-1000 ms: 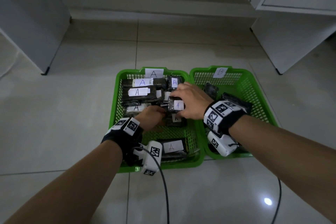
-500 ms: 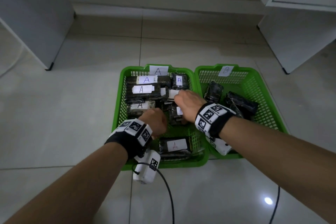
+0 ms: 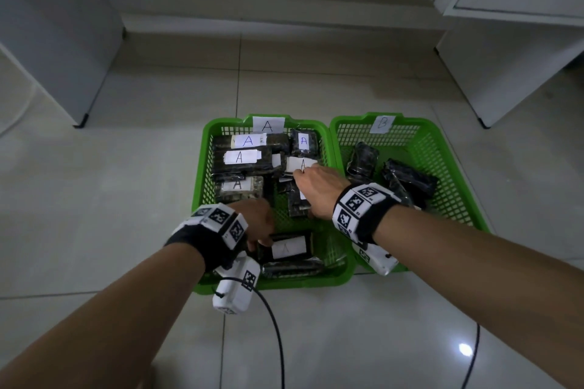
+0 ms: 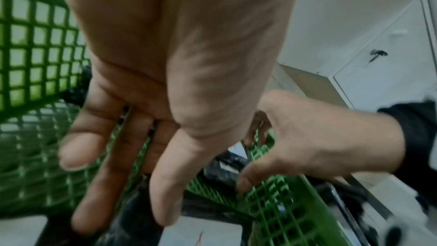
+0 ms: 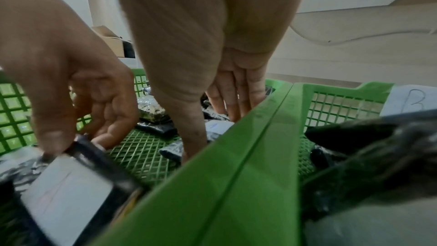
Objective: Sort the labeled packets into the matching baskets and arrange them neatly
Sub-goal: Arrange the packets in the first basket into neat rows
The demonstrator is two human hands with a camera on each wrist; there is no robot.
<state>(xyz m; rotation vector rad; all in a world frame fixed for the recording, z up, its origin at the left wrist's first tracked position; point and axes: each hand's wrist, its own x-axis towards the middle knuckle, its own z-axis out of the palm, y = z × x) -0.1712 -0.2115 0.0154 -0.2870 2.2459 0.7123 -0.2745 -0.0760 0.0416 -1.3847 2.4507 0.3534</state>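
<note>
Two green baskets stand side by side on the floor: basket A (image 3: 202,167) on the left and basket B (image 3: 442,148) on the right. Basket A holds several dark packets with white "A" labels. My left hand (image 3: 259,238) is at the basket's near end and pinches the left edge of the front A packet (image 3: 289,248) between thumb and fingers. That pinch also shows in the right wrist view on the front A packet (image 5: 66,190). My right hand (image 3: 303,177) lies with straight fingers on the right-column packets and touches a labelled packet (image 3: 300,164). Basket B holds dark packets (image 3: 410,180) with no labels showing.
White cabinets stand at the far left (image 3: 57,41) and the far right (image 3: 505,57). Tiled floor surrounds the baskets. A black cable (image 3: 275,325) trails from my left wrist camera across the floor near the front of basket A.
My left hand drew back from the middle of basket A to the front packet. My right hand slid farther back along the right column. The camera view shifted slightly.
</note>
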